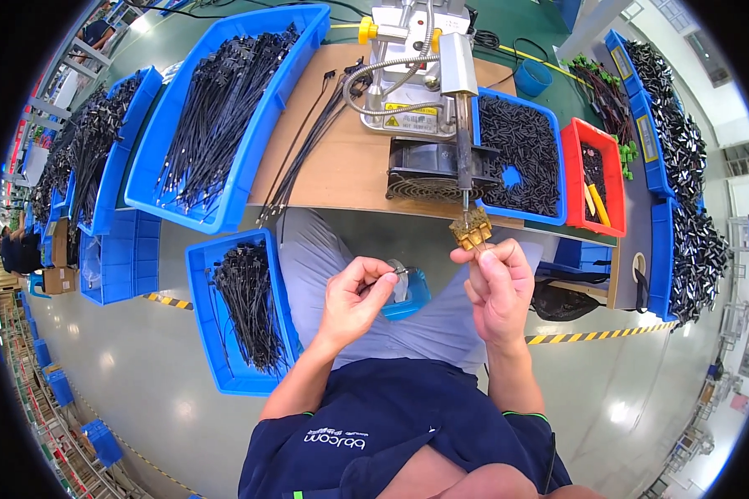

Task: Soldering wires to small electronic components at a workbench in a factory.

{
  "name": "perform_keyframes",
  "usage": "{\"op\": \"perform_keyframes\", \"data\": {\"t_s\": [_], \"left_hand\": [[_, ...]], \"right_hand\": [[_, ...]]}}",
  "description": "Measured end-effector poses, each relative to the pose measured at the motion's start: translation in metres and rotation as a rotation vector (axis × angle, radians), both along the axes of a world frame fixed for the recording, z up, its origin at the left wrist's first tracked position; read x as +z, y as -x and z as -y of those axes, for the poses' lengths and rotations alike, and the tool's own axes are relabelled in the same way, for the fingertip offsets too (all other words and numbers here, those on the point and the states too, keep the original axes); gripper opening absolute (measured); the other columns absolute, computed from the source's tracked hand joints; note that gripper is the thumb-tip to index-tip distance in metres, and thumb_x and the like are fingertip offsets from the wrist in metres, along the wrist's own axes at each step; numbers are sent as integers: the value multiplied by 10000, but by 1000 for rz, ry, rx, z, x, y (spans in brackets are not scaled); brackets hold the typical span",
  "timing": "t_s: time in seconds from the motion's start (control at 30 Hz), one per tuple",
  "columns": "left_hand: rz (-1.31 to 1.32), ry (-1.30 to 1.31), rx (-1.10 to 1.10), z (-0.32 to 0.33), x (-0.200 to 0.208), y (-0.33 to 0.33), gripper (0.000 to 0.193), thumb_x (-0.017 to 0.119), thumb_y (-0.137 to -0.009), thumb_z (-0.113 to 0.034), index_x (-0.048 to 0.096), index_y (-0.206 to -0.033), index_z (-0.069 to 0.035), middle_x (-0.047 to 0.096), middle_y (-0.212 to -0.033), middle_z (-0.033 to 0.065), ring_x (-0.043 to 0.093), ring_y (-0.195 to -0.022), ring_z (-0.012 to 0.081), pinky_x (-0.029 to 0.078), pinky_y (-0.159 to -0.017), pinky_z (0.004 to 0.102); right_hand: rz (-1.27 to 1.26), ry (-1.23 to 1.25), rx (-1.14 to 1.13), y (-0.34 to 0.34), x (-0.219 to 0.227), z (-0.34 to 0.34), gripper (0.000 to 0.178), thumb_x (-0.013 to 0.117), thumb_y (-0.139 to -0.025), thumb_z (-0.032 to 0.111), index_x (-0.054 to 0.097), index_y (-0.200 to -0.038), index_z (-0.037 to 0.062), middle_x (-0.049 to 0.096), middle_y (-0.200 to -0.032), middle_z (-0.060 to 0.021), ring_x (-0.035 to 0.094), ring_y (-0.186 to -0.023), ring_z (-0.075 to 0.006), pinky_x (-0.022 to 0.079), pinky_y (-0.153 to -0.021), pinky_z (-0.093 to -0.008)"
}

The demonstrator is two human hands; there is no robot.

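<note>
My left hand [354,298] hovers over my lap, thumb and forefinger pinched on a small, thin dark piece [402,270] whose kind is too small to tell. Just below a brass-coloured block [472,226], my right hand [501,287] is closed, thumb against fingers. Whatever it pinches is mostly hidden, with only a thin bit showing by the block. That block sits at the lower end of a hot-air or soldering tool [463,145] that points down from a white bench machine [412,79]. Under the tool's shaft stands a black fan [427,170].
Blue bins of black cables [225,125] stand on the left, with another cable bin [243,312] beside my leg. Loose cables [316,137] lie on the brown table. To the right are a blue bin of small black tubes [520,154] and a red bin [591,170] with yellow-handled tools.
</note>
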State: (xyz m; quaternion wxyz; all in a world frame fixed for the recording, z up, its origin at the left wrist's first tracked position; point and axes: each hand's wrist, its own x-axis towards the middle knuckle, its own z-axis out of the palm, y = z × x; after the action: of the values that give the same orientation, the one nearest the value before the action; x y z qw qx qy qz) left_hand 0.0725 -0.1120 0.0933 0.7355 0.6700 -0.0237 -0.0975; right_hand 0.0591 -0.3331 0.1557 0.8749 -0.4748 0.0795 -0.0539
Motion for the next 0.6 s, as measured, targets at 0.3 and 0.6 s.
{"op": "perform_keyframes", "data": {"t_s": [0.3,0.6], "left_hand": [[9,-16,4,-2,-4,0,74,734,-991,-61,696,-1023,-6,643,-746,-46,504,-660,1,398,-582,198],[8,5,13,-4,-4,-1,79,731,-994,-58,693,-1032,-1,646,-752,-43,507,-663,1,401,-583,197]], "right_hand": [[26,219,-51,10,2,9,83,574,-1068,63,540,-992,65,762,-1042,-242,339,-532,18,305,-485,-184],[87,464,-99,-3,14,11,85,605,-1060,43,562,-987,43,774,-1046,-183,538,-705,-17,459,-685,-206]]}}
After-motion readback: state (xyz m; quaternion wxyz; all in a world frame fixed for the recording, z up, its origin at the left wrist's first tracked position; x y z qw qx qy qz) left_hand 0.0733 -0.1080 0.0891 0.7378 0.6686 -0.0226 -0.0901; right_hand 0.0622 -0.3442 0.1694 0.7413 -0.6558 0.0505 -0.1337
